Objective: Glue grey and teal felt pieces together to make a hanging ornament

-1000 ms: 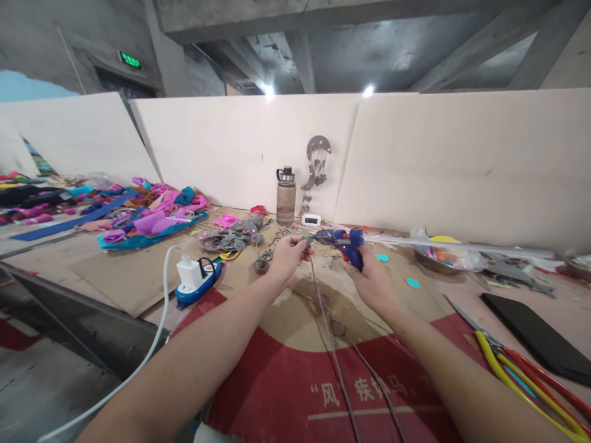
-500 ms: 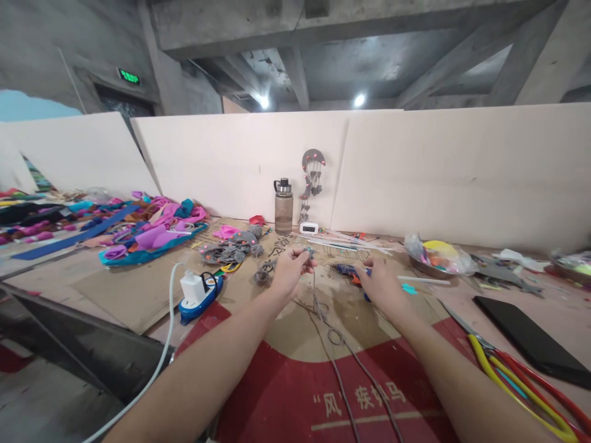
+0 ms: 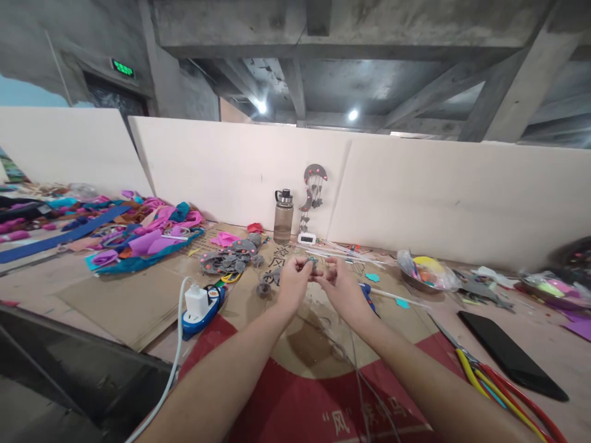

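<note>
My left hand (image 3: 294, 284) and my right hand (image 3: 340, 288) meet in front of me above the cardboard, fingertips together on a small grey felt piece (image 3: 314, 266). A thin grey string (image 3: 357, 375) hangs from it down toward me. The blue glue gun (image 3: 368, 294) lies on the table just right of my right hand, partly hidden behind it, with a white glue stick (image 3: 397, 297) pointing out to the right.
A water bottle (image 3: 282, 216) and a grey hanging ornament (image 3: 313, 186) stand by the white back board. Grey felt shapes (image 3: 227, 260), coloured felt scraps (image 3: 138, 231), a blue power strip (image 3: 202, 302), a bowl of scraps (image 3: 427, 272), a black phone (image 3: 511, 355) and scissors (image 3: 489, 375) lie around.
My right hand set the glue gun down on the table and came left to join my left hand on the grey piece. The camera tilted up.
</note>
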Motion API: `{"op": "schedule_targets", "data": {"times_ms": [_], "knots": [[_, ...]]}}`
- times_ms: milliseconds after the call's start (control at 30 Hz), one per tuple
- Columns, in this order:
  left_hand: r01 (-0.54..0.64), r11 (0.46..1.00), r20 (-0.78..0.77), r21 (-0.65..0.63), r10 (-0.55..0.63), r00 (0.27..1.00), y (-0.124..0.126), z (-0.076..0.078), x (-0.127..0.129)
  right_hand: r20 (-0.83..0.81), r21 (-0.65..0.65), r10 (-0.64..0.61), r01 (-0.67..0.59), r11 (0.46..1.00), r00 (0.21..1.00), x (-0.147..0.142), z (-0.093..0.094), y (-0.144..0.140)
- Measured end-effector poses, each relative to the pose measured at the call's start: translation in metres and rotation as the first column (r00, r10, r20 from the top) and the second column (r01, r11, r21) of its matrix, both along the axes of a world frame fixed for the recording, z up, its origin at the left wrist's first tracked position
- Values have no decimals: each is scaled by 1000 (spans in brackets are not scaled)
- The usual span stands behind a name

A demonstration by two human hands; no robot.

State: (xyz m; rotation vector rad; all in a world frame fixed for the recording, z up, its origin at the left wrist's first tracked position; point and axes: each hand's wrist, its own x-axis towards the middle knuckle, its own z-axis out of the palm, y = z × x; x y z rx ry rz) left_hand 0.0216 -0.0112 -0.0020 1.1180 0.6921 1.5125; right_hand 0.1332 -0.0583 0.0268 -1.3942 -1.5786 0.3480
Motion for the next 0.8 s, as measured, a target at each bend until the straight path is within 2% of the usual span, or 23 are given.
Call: {"op": "schedule_targets", "data": {"times_ms": [133,267,500,800], "knots": [[-10,999,0,-51,10,1000,-1,4,-1,222,120,-36,9,993,974,7,8,-5],[1,998,-8,-70,-2,1000,-3,3,0,275,196,-128,75,978,953,11,9,-8],[17,999,-122,-43,-22,992,-4,-5,3,367,124,-268,239,963,891,11,6,-4],[88,994,-145,-58,-95,985,-11,7,4,520,86,-252,243,966,816,10,10,11]]}}
